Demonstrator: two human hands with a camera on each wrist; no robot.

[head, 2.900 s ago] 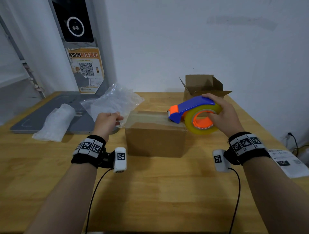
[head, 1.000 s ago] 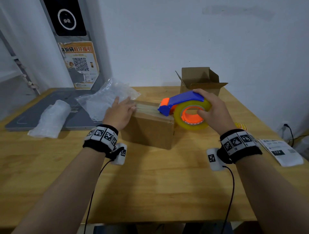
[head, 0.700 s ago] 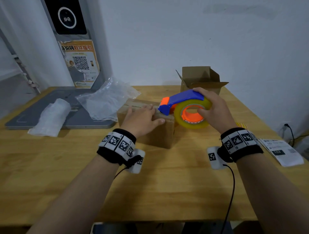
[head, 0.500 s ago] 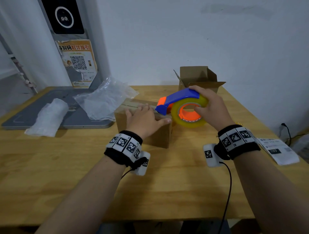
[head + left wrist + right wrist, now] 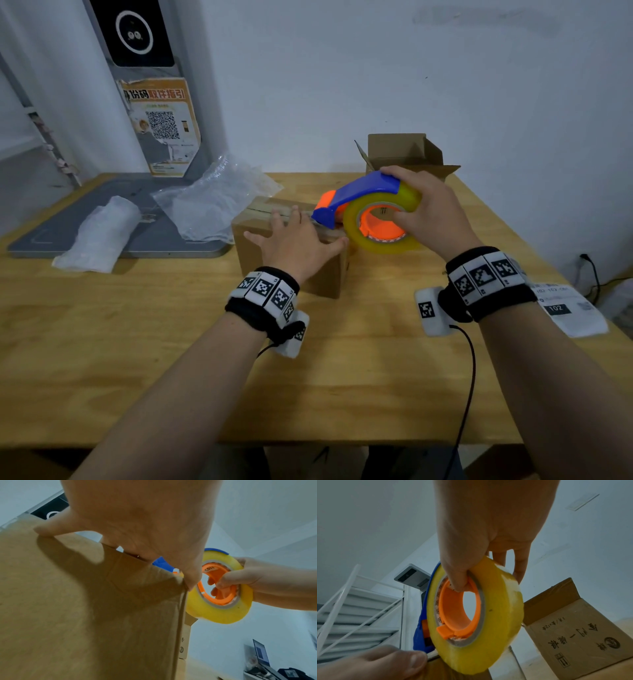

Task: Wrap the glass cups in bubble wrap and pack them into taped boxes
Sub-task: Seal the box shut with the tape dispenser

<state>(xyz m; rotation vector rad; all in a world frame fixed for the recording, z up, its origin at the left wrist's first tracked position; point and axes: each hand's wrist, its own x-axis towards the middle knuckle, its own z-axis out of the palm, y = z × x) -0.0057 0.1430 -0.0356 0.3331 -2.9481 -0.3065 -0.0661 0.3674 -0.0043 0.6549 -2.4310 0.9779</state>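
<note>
- My left hand [image 5: 297, 242] lies flat on top of the closed cardboard box [image 5: 322, 279], fingers spread and straight, the thumb at the box's right upper edge. In the left wrist view the palm [image 5: 145, 524] presses down on the box's top and holds nothing.
- My right hand [image 5: 430, 214] grips the tape dispenser [image 5: 368, 209]: the thumb reaches into the orange core and the other fingers curl over the blue cover and the yellow tape roll [image 5: 496, 635].
- The blue nose of the dispenser sits at the right end of the box top, just beside my left thumb. A strip of clear tape runs along the seam of the top.
- The closed box stands on the wooden desk [image 5: 137, 359], near the middle, turned a little so one corner points toward me.
- Behind the dispenser, near the wall, a second cardboard box [image 5: 404, 154] stands with its flaps open.
- To the left of the closed box lies a loose sheet of bubble wrap [image 5: 215, 202], partly on a grey flat pad [image 5: 102, 219]. Farther left on that pad lies a bundle rolled in bubble wrap [image 5: 99, 236]; I cannot see what is inside.
- At the right edge of the desk lies a white printed paper label [image 5: 568, 311].
- On the wall at the back left hangs an orange poster with a QR code [image 5: 161, 126].
</note>
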